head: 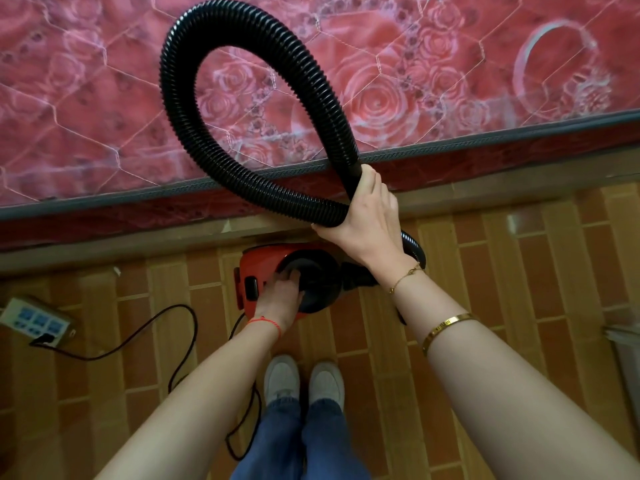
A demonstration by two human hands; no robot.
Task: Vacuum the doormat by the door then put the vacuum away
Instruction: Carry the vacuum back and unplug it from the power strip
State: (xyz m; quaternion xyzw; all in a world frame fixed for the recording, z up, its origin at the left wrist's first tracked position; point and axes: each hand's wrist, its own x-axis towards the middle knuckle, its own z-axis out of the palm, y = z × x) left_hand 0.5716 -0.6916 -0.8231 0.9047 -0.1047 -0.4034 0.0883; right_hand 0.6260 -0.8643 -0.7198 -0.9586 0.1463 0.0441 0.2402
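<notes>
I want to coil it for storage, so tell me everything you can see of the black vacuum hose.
The hose is black, ribbed and looks like flexible plastic. It rises in one tall loop in front of the red floral mattress. The right hand grips both runs together where they cross at the loop's base. Below that hand it curves down to the red vacuum on the floor, where the left hand rests. Its free end is hidden.

red vacuum [273, 268] | on floor beside mattress | black ribbed hose [214, 143] looped upward
</notes>
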